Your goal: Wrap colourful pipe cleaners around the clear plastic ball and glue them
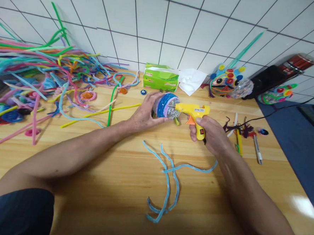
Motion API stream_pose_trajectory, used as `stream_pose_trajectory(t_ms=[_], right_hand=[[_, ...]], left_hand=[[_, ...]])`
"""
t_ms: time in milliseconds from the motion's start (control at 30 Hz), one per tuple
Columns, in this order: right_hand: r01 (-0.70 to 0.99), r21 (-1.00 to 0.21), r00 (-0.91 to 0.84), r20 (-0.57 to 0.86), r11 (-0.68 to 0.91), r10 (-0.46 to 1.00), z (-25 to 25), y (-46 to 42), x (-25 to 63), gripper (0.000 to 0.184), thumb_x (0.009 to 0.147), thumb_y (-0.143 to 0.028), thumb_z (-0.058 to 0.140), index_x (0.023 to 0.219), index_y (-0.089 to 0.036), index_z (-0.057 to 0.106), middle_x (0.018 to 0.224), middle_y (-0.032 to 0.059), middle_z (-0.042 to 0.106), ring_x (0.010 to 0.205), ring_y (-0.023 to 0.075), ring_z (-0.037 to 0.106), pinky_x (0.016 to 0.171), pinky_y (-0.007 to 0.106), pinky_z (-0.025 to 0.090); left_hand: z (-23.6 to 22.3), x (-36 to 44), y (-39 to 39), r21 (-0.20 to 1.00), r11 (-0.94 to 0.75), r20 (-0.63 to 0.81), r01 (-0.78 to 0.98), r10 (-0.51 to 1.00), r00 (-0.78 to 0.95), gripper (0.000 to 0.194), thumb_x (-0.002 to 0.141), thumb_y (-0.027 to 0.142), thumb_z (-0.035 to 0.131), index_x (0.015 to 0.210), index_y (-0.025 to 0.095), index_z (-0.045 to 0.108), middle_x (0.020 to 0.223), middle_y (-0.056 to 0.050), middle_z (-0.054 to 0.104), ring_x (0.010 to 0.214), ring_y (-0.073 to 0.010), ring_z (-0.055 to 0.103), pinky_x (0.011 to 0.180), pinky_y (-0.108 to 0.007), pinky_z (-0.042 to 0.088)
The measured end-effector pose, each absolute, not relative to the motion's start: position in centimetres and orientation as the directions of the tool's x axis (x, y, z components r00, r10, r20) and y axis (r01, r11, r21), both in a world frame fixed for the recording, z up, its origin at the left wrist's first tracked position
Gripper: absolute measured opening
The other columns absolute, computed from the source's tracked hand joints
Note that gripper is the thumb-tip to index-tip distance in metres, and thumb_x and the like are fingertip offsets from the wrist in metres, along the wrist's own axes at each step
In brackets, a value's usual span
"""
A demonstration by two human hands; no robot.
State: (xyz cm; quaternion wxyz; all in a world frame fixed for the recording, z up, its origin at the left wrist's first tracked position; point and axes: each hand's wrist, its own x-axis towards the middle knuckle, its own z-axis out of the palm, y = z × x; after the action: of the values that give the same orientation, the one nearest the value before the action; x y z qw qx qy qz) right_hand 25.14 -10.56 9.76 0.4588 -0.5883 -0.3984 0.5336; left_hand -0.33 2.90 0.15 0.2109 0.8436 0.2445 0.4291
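My left hand (149,110) is wrapped round a clear plastic cup-like piece (166,105) banded with blue and lilac pipe cleaners, tipped on its side. In my right hand (211,131) is a yellow hot glue gun (193,109) with an orange trigger; its nozzle points left at the wrapped piece, close to its clear end. Whether the tip touches I cannot tell. Several light blue pipe cleaners (167,182) lie bent on the wooden table below my hands.
Tangled pipe cleaners (50,72) heap up at the left. By the tiled wall stand a green tissue pack (160,78), a decorated craft figure (224,82) and a dark bottle (282,73). A black cord (287,109) crosses the right side, near a marker pen (258,150).
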Motion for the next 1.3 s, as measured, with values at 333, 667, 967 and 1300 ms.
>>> stream_pose_trajectory(t_ms=[333, 667, 967, 1300], right_hand=[[-0.032, -0.968, 0.115, -0.251, -0.249, 0.961, 9.66, -10.67, 25.25, 0.049, 0.075, -0.057, 0.096, 0.077, -0.023, 0.06, 0.066, -0.0018, 0.068, 0.049, 0.0138, 0.06, 0.054, 0.032, 0.047], [-0.046, -0.968, 0.121, -0.249, -0.245, 0.961, 9.43, -10.61, 25.16, 0.054, 0.073, -0.058, 0.096, 0.077, -0.025, 0.053, 0.064, -0.0031, 0.065, 0.048, 0.0142, 0.059, 0.052, 0.031, 0.045], [-0.039, -0.966, 0.135, -0.259, -0.256, 0.956, 9.47, -10.55, 25.02, 0.059, 0.072, -0.059, 0.098, 0.077, -0.027, 0.048, 0.063, -0.0041, 0.064, 0.048, 0.0142, 0.058, 0.052, 0.031, 0.044], [-0.026, -0.964, 0.142, -0.264, -0.263, 0.954, 9.36, -10.54, 25.13, 0.057, 0.071, -0.061, 0.097, 0.079, -0.026, 0.051, 0.063, -0.0047, 0.065, 0.048, 0.0141, 0.058, 0.053, 0.031, 0.044]], left_hand=[[0.05, -0.25, 2.93, 0.545, -0.817, 0.661, 0.19, 0.558, 0.502, 0.092, 0.097, 0.066, 0.088, 0.168, 0.026, 0.047, 0.165, -0.019, 0.062, 0.156, -0.0373, 0.061, 0.133, -0.058, 0.053], [0.03, -0.38, 3.09, 0.553, -0.804, 0.63, 0.221, 0.576, 0.521, 0.096, 0.094, 0.067, 0.09, 0.169, 0.025, 0.046, 0.167, -0.019, 0.061, 0.158, -0.0391, 0.059, 0.135, -0.061, 0.051], [-0.08, -0.37, 3.13, 0.522, -0.827, 0.659, 0.209, 0.547, 0.517, 0.093, 0.098, 0.07, 0.085, 0.169, 0.024, 0.046, 0.166, -0.02, 0.061, 0.158, -0.0377, 0.06, 0.135, -0.06, 0.052], [-0.04, -0.38, 3.17, 0.534, -0.821, 0.653, 0.201, 0.551, 0.52, 0.093, 0.097, 0.066, 0.088, 0.169, 0.025, 0.046, 0.167, -0.019, 0.061, 0.158, -0.0383, 0.059, 0.135, -0.061, 0.051]])
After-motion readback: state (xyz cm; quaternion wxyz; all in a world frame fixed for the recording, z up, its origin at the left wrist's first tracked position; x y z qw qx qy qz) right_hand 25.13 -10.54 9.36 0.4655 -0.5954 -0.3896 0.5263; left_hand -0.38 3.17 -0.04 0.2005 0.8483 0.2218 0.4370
